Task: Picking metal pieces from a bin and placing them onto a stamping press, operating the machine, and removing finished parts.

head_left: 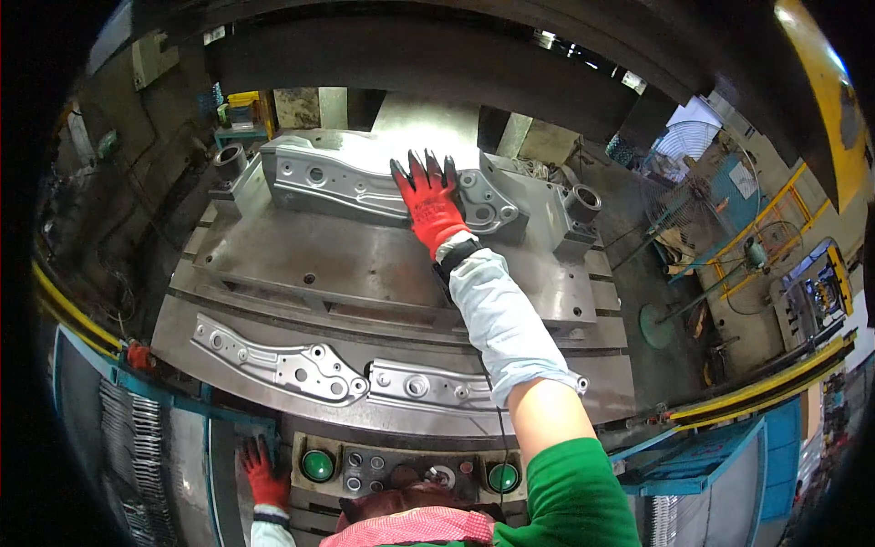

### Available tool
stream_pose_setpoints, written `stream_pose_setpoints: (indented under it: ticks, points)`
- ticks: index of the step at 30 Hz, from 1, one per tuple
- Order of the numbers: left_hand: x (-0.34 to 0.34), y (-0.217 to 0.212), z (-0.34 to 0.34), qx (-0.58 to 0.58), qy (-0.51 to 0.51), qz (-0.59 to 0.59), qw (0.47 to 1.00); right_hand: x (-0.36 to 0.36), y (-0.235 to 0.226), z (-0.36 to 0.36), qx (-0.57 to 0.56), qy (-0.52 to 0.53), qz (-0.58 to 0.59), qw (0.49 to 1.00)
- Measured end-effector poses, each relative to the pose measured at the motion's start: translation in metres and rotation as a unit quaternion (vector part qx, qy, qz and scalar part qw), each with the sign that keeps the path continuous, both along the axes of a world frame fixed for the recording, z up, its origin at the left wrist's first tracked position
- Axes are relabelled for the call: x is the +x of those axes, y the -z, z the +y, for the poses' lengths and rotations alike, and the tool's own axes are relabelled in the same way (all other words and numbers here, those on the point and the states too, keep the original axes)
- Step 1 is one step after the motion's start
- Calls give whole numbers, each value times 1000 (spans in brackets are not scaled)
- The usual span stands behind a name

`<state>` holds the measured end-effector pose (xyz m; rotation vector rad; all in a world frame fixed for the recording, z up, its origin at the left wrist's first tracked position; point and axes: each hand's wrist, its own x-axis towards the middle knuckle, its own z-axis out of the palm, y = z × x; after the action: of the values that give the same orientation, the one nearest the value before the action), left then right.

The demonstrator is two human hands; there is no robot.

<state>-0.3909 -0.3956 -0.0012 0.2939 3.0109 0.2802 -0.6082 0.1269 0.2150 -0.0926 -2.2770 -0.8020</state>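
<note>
My right hand (430, 199), in a red glove with black fingertips, reaches far forward over a stamped metal part (351, 187). Its fingers are stretched and apart, laid over the part's top edge. That part sits on the raised block of a press die (401, 264). At the lower left, my left hand (264, 474), gloved the same way, has its fingers spread beside a blue metal frame (244, 428); whether it touches the frame I cannot tell. Two more stamped parts, a left one (287, 369) and a right one (428, 387), lie on the ledge nearer me. My right forearm hides the right one's end.
A control panel with a green button (318, 465) on the left and another green button (502, 478) on the right stands before me. Guide bushings (581, 203) rise at the die's corners. The dark upper press (383, 59) hangs overhead. A fan (688, 196) stands right.
</note>
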Motion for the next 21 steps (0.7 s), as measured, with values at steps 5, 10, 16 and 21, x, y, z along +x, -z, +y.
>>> stream_pose_setpoints:
  ticks: [5,10,16,21]
  points:
    - [-5,48,-5,184,-99,-164,964,96,-14,-56,-281,-161,-100,941]
    - [2,136,-7,397,-104,-233,882,295,79,-60,-651,-179,157,720]
    - [-9,110,6,258,-90,-267,924,533,247,-33,-657,326,184,654]
    - [-9,102,7,327,-112,-302,889,627,453,-19,-760,183,-262,566]
